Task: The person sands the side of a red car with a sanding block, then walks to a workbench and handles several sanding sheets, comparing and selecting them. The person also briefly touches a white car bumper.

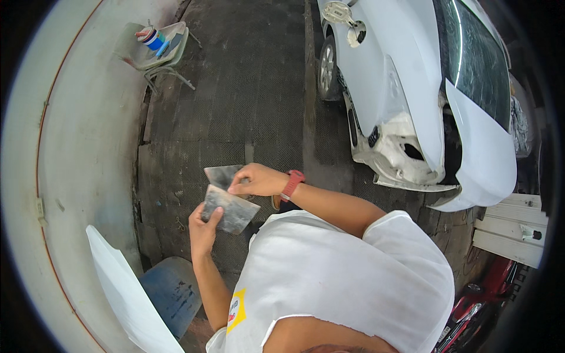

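My left hand (pixel 204 226) grips a thin, stiff-looking grey sheet (pixel 232 210), roughly square and smeared, with the thumb lying on its face. Just beyond it, my right hand (pixel 257 180) is closed with its fingertips pinched together by the sheet's upper edge. A second smudged grey sheet (pixel 220 174) sticks out from behind the right fingers, which appear to hold it. Whether the two sheets join is hidden by the hand. A red watch (pixel 292 183) is around my right wrist.
A white car body (pixel 388 65) with its bumper off stands at the right. At the far left, a chair (pixel 168 59) bears a blue-and-white can (pixel 154 40). Near left are a white panel (pixel 126 294) and a blue-grey chair (pixel 170 291). A pale wall (pixel 88 117) runs along the left.
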Action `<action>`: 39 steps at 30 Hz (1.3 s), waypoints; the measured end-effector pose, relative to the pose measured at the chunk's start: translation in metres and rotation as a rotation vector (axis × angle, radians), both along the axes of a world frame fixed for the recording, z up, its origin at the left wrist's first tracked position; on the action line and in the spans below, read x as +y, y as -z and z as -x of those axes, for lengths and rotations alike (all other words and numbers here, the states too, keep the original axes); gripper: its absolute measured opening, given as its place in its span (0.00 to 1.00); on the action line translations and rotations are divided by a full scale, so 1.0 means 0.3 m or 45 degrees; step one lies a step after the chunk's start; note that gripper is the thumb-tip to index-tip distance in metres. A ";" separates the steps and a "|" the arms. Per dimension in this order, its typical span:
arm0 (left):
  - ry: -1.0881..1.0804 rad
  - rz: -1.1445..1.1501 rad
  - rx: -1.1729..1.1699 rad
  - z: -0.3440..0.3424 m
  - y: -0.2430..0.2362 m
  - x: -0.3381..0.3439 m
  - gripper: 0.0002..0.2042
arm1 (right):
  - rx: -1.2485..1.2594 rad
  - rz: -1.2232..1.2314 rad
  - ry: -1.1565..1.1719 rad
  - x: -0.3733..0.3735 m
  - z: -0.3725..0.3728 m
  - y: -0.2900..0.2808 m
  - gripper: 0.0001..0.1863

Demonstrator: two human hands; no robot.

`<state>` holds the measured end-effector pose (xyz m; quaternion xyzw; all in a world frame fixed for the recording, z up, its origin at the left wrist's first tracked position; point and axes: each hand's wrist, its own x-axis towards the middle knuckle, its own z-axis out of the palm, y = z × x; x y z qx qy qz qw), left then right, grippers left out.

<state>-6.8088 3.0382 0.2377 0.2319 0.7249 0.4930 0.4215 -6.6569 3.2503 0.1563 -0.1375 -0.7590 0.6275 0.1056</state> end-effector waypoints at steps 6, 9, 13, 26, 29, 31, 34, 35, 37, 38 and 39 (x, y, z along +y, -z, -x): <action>-0.671 -0.456 -0.219 0.347 -0.024 0.381 0.19 | -0.105 -0.039 -0.024 0.409 0.207 -0.126 0.24; -0.809 -0.585 -0.414 0.549 0.078 0.483 0.22 | 0.144 -0.059 0.541 0.587 0.273 -0.071 0.19; -0.716 -0.694 -0.783 0.697 0.127 0.755 0.23 | 0.169 0.798 0.766 0.844 0.406 -0.029 0.31; -0.267 -0.676 -0.395 1.207 0.032 1.878 0.23 | -0.105 0.721 0.226 1.553 0.871 -0.239 0.27; -0.218 -0.693 -0.250 1.308 -0.018 2.096 0.22 | -0.203 0.617 0.398 1.691 0.873 -0.205 0.28; -0.212 -0.655 -0.273 1.349 -0.039 2.199 0.22 | -0.012 0.714 0.737 1.797 0.913 -0.240 0.29; -0.180 -0.617 -0.306 1.369 -0.026 2.340 0.22 | 0.272 0.857 0.815 2.020 0.958 -0.193 0.23; -0.169 -0.605 -0.318 1.367 -0.018 2.393 0.22 | 0.292 0.882 0.838 2.082 0.965 -0.188 0.22; -0.144 -0.577 -0.404 1.354 -0.004 2.478 0.24 | 0.335 0.931 0.871 2.209 0.974 -0.178 0.20; -0.137 -0.561 -0.443 1.354 0.006 2.534 0.25 | 0.347 0.940 0.861 2.284 0.984 -0.168 0.21; -0.129 -0.560 -0.445 1.356 0.014 2.601 0.25 | 0.357 0.949 0.849 2.360 0.994 -0.158 0.21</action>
